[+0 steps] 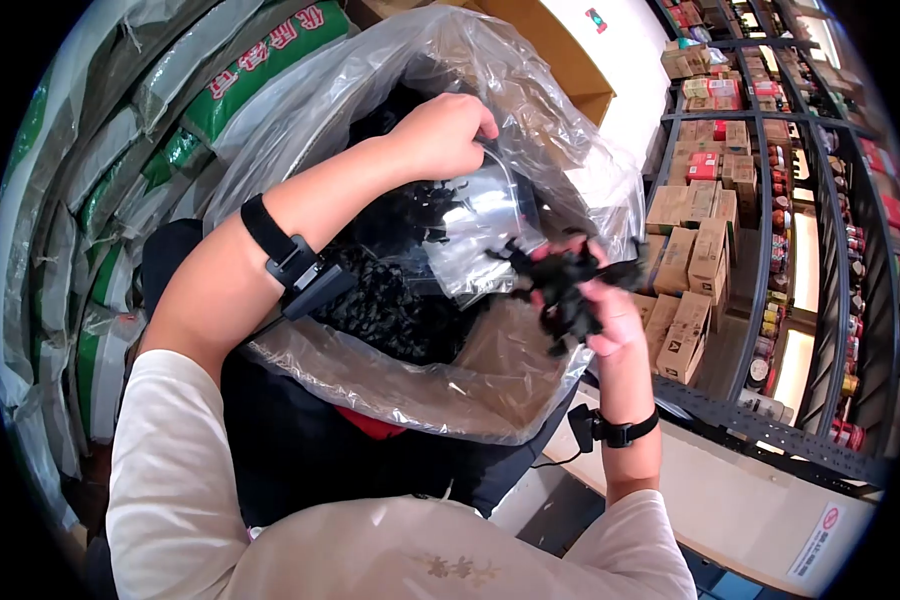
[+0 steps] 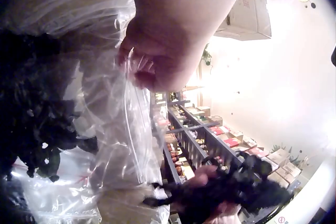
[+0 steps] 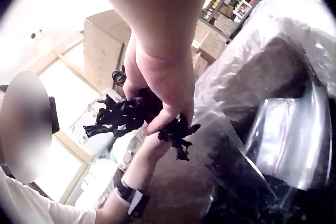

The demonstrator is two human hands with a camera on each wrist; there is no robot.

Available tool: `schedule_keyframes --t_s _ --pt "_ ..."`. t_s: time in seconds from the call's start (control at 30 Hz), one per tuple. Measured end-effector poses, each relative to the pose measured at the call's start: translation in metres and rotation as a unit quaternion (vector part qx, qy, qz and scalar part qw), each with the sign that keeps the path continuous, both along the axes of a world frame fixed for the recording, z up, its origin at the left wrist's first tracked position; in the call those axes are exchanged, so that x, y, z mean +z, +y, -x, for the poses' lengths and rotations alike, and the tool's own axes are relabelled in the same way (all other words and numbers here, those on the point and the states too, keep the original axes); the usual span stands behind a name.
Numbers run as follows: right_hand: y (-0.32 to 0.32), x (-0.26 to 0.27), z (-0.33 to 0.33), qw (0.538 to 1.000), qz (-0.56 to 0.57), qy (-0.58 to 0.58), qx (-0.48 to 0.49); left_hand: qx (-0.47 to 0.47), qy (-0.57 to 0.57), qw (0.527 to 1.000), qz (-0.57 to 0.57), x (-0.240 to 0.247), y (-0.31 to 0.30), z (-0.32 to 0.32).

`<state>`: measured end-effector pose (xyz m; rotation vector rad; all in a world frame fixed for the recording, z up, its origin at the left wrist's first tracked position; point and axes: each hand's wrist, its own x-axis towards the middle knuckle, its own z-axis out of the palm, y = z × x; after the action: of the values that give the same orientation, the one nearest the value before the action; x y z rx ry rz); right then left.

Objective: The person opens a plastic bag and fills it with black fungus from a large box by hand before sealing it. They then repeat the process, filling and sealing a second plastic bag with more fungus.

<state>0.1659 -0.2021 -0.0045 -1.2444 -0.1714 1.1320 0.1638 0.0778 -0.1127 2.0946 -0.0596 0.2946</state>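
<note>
My left hand (image 1: 445, 138) pinches the rim of a clear zip bag (image 1: 485, 215) over the large lined box. In the left wrist view the fingers of that hand (image 2: 152, 66) are curled on the plastic. Some dark pieces show in or behind the bag. My right hand (image 1: 610, 310) grips a clump of dried black fungus (image 1: 570, 290), crinkled and leaf-like, to the right of the bag. Seen from the right wrist, curled pieces of black fungus (image 3: 118, 116) stick out between the fingers. More loose black fungus (image 1: 400, 315) fills the bottom of the box.
A big clear liner (image 1: 410, 395) drapes over the box's rim. Stacked sacks (image 1: 255, 75) with green print line the left side. On the right are metal shelves (image 1: 710, 118) with cartons (image 1: 692, 255) and jars. A white counter (image 1: 760, 520) runs at the lower right.
</note>
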Motion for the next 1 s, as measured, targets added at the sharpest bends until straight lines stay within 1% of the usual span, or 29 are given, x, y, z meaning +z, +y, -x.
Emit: schedule_keyframes --t_s 0.07,0.1,0.13,0.2,0.23,0.27,0.33,0.37,0.4,0.47,0.53,0.6,0.67,0.7,0.73,0.8,0.87,0.93,0.97,1.0 --pt "0.003 0.016 -0.008 0.995 -0.087 0.015 -0.043 -0.012 -0.004 1.0 0.005 0.0 -0.001 -0.002" --pt "0.002 0.012 -0.015 0.99 -0.085 0.046 -0.106 -0.044 -0.015 0.999 0.015 0.001 -0.002 0.0" --pt "0.003 0.008 -0.02 0.987 -0.067 0.017 -0.145 -0.077 -0.025 0.996 0.025 0.003 -0.003 0.002" --pt "0.012 -0.001 -0.03 0.996 -0.007 -0.005 -0.094 -0.113 -0.035 0.993 0.029 0.006 -0.005 0.003" --pt "0.012 -0.013 -0.032 0.993 -0.01 0.011 -0.12 -0.121 -0.041 0.991 0.03 0.004 -0.007 0.004" --pt "0.017 -0.024 -0.035 0.991 -0.045 0.024 -0.122 -0.128 -0.047 0.99 0.03 0.003 -0.007 0.004" --pt "0.033 -0.031 -0.025 0.99 -0.027 -0.007 -0.14 -0.138 -0.039 0.989 0.027 0.006 -0.006 0.005" --pt "0.04 -0.028 -0.021 0.991 -0.018 0.011 -0.132 -0.136 -0.04 0.99 0.024 0.007 -0.006 0.006" --pt "0.052 -0.023 -0.012 0.983 0.001 0.034 -0.182 -0.135 -0.039 0.99 0.022 0.007 -0.005 0.006" --pt "0.052 -0.027 -0.019 0.985 -0.044 0.117 -0.119 -0.138 -0.038 0.99 0.016 0.007 -0.005 0.007" --pt "0.063 -0.024 -0.011 0.985 -0.032 0.106 -0.134 -0.153 -0.084 0.985 -0.003 0.003 -0.006 0.006" --pt "0.065 -0.027 -0.009 0.984 -0.02 0.094 -0.147 -0.156 -0.071 0.985 0.007 0.002 -0.007 0.005" --pt "0.059 -0.04 -0.011 0.988 0.073 0.018 -0.135 -0.159 -0.058 0.985 0.017 0.001 -0.006 0.004" --pt "0.06 -0.039 -0.01 0.983 0.089 0.003 -0.16 -0.16 -0.057 0.985 0.018 0.002 -0.005 0.004" --pt "0.063 -0.037 -0.008 0.983 0.089 0.003 -0.158 -0.16 -0.056 0.985 0.019 0.003 -0.005 0.005" --pt "0.068 -0.033 -0.005 0.972 0.153 -0.098 -0.148 -0.165 -0.059 0.984 0.028 0.003 -0.007 0.005" --pt "0.069 -0.041 -0.004 0.959 0.163 -0.198 -0.119 -0.171 -0.061 0.983 0.037 0.003 -0.009 0.006" --pt "0.069 -0.041 -0.005 0.943 0.203 -0.26 -0.043 -0.177 -0.048 0.983 0.022 0.008 -0.007 0.007" --pt "0.071 -0.039 -0.002 0.916 0.252 -0.312 -0.021 -0.183 -0.044 0.981 0.037 0.009 -0.006 0.008" --pt "0.071 -0.039 -0.002 0.916 0.252 -0.311 -0.022 -0.184 -0.043 0.981 0.037 0.011 -0.005 0.008"
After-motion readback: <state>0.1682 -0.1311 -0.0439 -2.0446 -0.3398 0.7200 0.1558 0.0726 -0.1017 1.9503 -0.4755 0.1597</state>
